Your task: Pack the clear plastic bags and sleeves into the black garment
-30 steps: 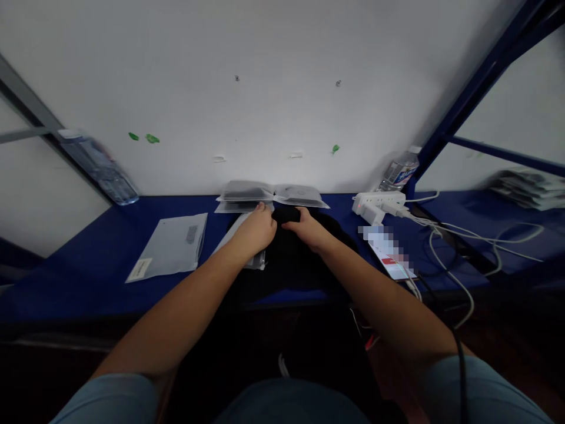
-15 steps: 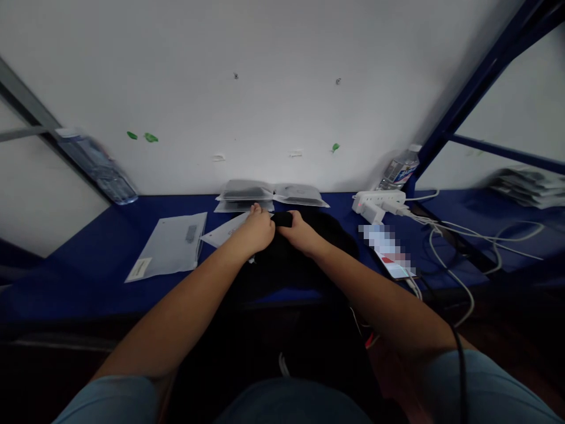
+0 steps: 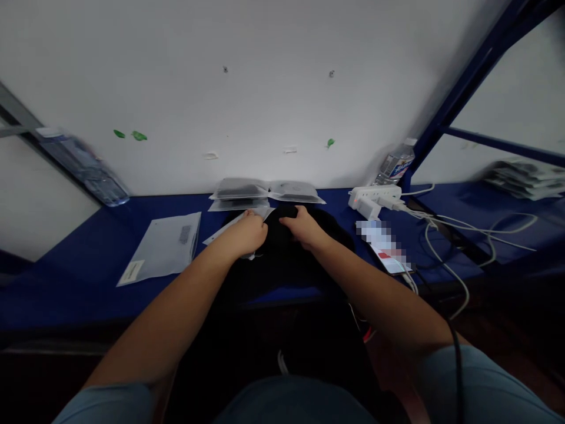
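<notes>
On the blue desk (image 3: 83,253), black fabric (image 3: 282,253) between two hands

The left hand (image 3: 251,232) curls closed over a frosted bag (image 3: 224,228); the right hand (image 3: 309,228) pinches the fabric, bunched mid-desk beside the bag. An uneven tug could crease the thin plastic, and the loose fabric might slide off the front edge.

Now the black cloth (image 3: 282,259) is seen bunched dark and soft on the blue desk (image 3: 83,247), and at its left side a pale, see-through bag (image 3: 220,232) is held slanted, partly hidden.
</notes>
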A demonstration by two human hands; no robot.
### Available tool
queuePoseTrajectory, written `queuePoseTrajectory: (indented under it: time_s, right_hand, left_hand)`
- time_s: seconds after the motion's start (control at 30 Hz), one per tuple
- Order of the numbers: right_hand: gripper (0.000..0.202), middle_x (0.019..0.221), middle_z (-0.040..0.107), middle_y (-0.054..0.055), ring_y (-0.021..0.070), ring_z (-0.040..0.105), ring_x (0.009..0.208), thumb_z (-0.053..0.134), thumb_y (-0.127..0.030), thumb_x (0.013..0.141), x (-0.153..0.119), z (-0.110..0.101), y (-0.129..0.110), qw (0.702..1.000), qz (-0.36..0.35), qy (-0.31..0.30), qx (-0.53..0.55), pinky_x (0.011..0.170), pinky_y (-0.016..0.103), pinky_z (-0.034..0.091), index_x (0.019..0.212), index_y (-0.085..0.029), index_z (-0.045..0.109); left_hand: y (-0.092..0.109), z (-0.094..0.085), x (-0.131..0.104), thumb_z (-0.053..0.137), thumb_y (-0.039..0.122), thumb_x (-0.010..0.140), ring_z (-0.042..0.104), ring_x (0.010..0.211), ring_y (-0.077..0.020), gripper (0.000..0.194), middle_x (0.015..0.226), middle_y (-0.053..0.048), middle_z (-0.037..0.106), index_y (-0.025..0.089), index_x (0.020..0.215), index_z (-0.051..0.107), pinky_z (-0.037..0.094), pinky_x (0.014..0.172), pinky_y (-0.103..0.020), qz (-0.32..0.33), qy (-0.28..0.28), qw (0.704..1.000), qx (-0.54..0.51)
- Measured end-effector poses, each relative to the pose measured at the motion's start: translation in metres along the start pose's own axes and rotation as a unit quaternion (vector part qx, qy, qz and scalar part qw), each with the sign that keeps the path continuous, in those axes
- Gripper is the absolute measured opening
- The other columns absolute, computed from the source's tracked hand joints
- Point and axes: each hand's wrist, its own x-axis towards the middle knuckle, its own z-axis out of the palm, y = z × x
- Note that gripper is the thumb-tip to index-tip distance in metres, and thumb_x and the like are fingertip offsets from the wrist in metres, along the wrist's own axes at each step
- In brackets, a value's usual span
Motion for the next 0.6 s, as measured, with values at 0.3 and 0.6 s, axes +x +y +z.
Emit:
queuePoseTrajectory:
  time_s: [0.3,0.6]
  right_hand:
    - [0.056,0.108,0.061,0.007,0.0194,0.066,0.086,0.07,-0.024,0.078,-0.022,0.008,-0.014,0.99,0.041,-0.089,0.103,0.056,0.03,0.06,0.125,-0.023,0.038]
    - [0.055,0.075,0.055,-0.004,0.0139,0.055,0.059,0.06,-0.016,0.071,-0.014,0.001,-0.008,0.991,0.004,-0.127,0.052,0.048,0.022,0.043,0.124,-0.02,0.046]
  left_hand:
    - [0.006,0.002,-0.001,0.038,0.013,0.093,0.037,0.148,-0.0297,0.044,0.146,-0.02,0.055,0.009,0.13,0.061,0.034,0.12,-0.04,-0.048,0.028,0.997,-0.047]
    - [0.008,-0.01,0.009,0.043,0.026,0.094,0.044,0.144,-0.0303,0.043,0.153,-0.022,0.047,0.01,0.132,0.059,0.039,0.115,-0.039,-0.081,0.016,0.993,-0.087]
